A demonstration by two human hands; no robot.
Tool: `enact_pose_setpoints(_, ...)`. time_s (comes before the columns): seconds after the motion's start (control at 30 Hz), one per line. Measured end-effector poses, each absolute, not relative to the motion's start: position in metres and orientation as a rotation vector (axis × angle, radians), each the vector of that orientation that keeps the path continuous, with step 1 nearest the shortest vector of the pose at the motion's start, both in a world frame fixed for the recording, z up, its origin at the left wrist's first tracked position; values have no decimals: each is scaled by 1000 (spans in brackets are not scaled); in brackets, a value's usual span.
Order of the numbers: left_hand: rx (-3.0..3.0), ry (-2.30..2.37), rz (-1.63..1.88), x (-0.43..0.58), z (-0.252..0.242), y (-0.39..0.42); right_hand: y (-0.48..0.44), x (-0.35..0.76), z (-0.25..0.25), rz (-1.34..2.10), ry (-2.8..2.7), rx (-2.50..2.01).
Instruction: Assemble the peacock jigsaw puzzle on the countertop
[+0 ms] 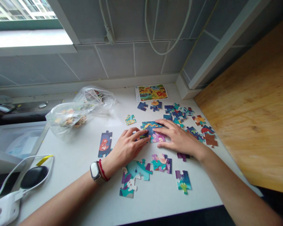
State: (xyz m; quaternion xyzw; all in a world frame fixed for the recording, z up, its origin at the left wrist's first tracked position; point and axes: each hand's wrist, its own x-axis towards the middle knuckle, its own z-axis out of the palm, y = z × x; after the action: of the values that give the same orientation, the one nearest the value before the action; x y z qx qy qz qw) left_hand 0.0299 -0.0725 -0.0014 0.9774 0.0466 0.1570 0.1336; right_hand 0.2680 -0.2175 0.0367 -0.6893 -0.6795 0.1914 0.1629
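My left hand (128, 149) and my right hand (176, 138) meet on a small joined group of jigsaw pieces (153, 131), their fingertips pressing it from both sides. Loose colourful pieces (176, 113) lie heaped beyond my right hand. Nearer me, other joined pieces (134, 179) lie below my left hand, and a strip of joined pieces (105, 144) lies to its left. A printed animal picture card (151, 92) lies at the back of the white counter (61, 185). A watch (94, 170) and a red cord (103, 171) circle my left wrist.
Two clear plastic bags (69, 118) with pieces inside lie back left. A white corded device with a black oval pad (34, 176) sits at the left edge. Grey tiles (118, 59) form the back wall, and a wooden board (245, 103) stands to the right.
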Motion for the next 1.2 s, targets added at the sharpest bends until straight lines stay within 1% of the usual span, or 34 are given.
enact_pose_setpoints(0.23,2767,126,515,29,-1,-71,-218,268,36,541,-1938,-1958)
enact_pose_setpoints(0.43,2587,262,592,26,-2,-69,-217,268,38,542,-1940,-1962)
enact_pose_setpoints(0.57,2546,275,614,25,-2,-67,-216,268,39,558,-1940,-1978)
enact_pose_setpoints(0.77,2551,259,598,23,-5,-64,-216,270,37,615,-1902,-1969)
enact_pose_setpoints(0.93,2591,250,530,21,7,-64,-217,272,33,638,-1881,-1976)
enact_pose_setpoints(1.03,2630,164,545,18,18,-69,-217,271,31,636,-1883,-1974)
enact_pose_setpoints(1.2,2662,-169,478,12,22,-81,-222,270,44,572,-1888,-1953)
